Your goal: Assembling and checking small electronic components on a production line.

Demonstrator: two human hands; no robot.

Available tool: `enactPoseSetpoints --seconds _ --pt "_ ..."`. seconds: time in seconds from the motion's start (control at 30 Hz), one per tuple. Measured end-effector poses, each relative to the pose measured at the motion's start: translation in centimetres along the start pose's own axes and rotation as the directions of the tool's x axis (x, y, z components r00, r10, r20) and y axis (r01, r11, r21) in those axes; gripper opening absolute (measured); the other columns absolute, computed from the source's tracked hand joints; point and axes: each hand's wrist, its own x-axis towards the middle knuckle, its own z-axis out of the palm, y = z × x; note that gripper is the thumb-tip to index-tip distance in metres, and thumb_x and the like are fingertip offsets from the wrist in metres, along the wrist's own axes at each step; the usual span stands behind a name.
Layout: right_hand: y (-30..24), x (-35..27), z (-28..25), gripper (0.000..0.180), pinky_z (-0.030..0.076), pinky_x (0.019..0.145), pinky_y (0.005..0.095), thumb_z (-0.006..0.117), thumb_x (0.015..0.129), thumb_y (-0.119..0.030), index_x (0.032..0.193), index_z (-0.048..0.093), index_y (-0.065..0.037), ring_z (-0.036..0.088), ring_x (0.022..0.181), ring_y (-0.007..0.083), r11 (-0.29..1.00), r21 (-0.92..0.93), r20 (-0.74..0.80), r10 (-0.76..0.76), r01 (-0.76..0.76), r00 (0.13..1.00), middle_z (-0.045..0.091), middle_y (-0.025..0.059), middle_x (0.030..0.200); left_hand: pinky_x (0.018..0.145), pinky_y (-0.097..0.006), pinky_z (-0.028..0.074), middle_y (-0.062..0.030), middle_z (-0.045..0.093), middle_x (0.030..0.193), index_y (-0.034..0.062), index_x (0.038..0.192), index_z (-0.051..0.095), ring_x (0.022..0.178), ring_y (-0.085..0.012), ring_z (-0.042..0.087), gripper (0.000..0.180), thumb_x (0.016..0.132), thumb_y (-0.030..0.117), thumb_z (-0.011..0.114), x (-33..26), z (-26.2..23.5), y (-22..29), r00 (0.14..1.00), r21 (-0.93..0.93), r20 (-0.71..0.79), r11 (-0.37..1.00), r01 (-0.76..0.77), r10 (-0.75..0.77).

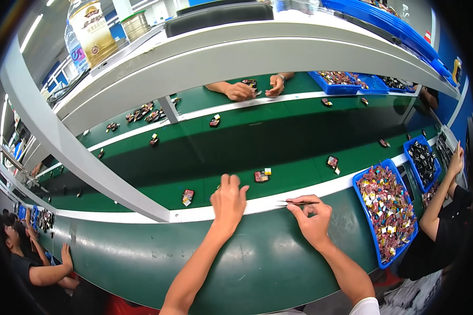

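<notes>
My left hand reaches over the white rail onto the green conveyor belt, palm down, its thumb apart from the loosely bent fingers. A small yellowish bit shows beside its index finger; what lies under the hand is hidden. My right hand is closed on a pair of dark tweezers, their tips pointing left above the rail. On the belt just right of my left hand lies a small reddish-black part with a yellow-white tab. A similar part lies to the left, another farther right.
A blue tray heaped with small red, yellow and white pieces stands right of my right arm. Beyond it is a blue bin of black parts. A grey frame post slants down at left. Across the belt, another person's hands work; others sit left and right.
</notes>
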Motion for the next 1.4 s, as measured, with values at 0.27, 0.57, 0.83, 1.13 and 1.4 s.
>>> enactPoseSetpoints --seconds 0.27,0.57,0.83,1.13,1.4 --pt "0.2 -0.1 0.0 0.013 0.032 0.046 0.0183 0.079 0.081 0.001 0.091 0.072 0.003 0.041 0.045 -0.0006 0.999 0.009 0.057 0.045 -0.046 0.997 0.076 0.0036 0.083 0.057 -0.043 0.047 -0.0102 0.061 0.078 0.0030 0.075 0.064 0.065 -0.0334 0.063 0.023 0.077 0.016 0.083 -0.7 -3.6 -5.0 0.996 0.063 -0.032 0.994 0.088 -0.087" --pt "0.4 -0.3 -0.1 0.013 0.030 0.045 0.0187 0.079 0.081 0.001 0.091 0.072 0.002 0.040 0.046 -0.0012 0.997 0.031 0.074 0.071 -0.074 0.995 0.073 0.0013 0.076 0.060 -0.049 0.048 -0.0202 0.060 0.058 -0.0032 0.062 0.061 0.059 -0.0416 0.061 0.034 0.086 0.016 0.075 -0.6 -3.6 -6.2 0.902 -0.044 0.093 0.904 0.426 -0.421" --pt "0.6 -0.2 -0.2 0.014 0.030 0.046 0.0185 0.079 0.081 0.001 0.092 0.071 0.003 0.039 0.046 -0.0013 0.997 0.019 0.103 0.078 -0.081 0.992 0.073 0.0017 0.075 0.064 -0.047 0.050 -0.0205 0.063 0.061 -0.0042 0.068 0.065 0.062 -0.0402 0.064 0.028 0.087 0.016 0.071 1.1 -2.5 -6.5 0.892 -0.041 0.025 0.891 0.452 -0.451" --pt "0.7 -0.1 -0.7 0.014 0.031 0.046 0.0180 0.079 0.081 0.001 0.093 0.072 0.002 0.040 0.047 -0.0015 0.993 0.033 0.112 0.106 -0.110 0.988 0.075 0.0020 0.080 0.054 -0.035 0.049 -0.0129 0.068 0.065 -0.0061 0.083 0.064 0.054 -0.0194 0.065 0.019 0.091 0.011 0.065 1.4 -2.5 -3.8 0.885 -0.420 0.146 0.783 0.460 -0.442" --pt "0.4 0.1 -1.0 0.013 0.031 0.048 0.0155 0.075 0.085 0.005 0.096 0.068 0.005 0.041 0.052 -0.0026 0.917 0.278 0.216 0.231 -0.287 0.949 0.076 0.0071 0.090 0.042 -0.027 0.040 -0.0054 0.066 0.066 -0.0042 0.091 0.061 0.046 -0.0107 0.059 0.012 0.095 0.007 0.061 0.4 -1.6 1.5 0.826 -0.731 0.477 0.385 0.563 -0.301"
